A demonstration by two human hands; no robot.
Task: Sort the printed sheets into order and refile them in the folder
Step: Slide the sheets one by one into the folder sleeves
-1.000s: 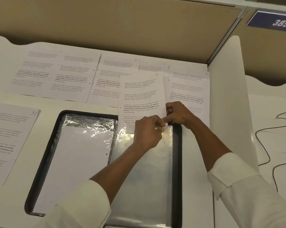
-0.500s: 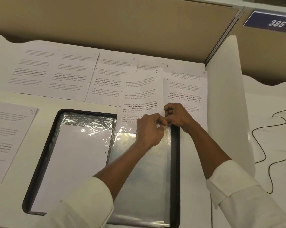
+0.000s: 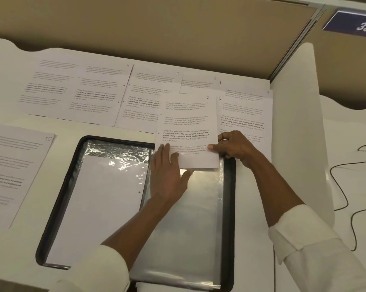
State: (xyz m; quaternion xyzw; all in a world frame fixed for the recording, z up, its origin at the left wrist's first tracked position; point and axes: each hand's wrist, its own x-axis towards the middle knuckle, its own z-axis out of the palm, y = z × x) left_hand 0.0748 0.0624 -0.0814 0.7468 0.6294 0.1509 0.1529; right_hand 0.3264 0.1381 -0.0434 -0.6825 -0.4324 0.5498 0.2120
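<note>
A black-edged display folder (image 3: 58, 199) lies open on the white desk. Its left sleeve holds a sheet face down; its right clear sleeve (image 3: 190, 224) is shiny. The printed sheet numbered 2 (image 3: 188, 125) stands with its lower end slid into the top of the right sleeve. My right hand (image 3: 232, 147) pinches that sheet's right edge, thumb on the paper. My left hand (image 3: 167, 175) lies flat with straight fingers on the sleeve's top left, fingertips over the sheet's lower left part.
More numbered printed sheets (image 3: 97, 91) lie in a row along the back of the desk, one (image 3: 247, 114) under my right hand. A sheet marked 10 (image 3: 13, 165) lies at the left. A white divider (image 3: 295, 123) stands right, with a black cable (image 3: 346, 186) beyond.
Both hands were pinching together at the sleeve's top right edge. Now my left hand has flattened and moved left, and the sheet's lower end has gone into the sleeve.
</note>
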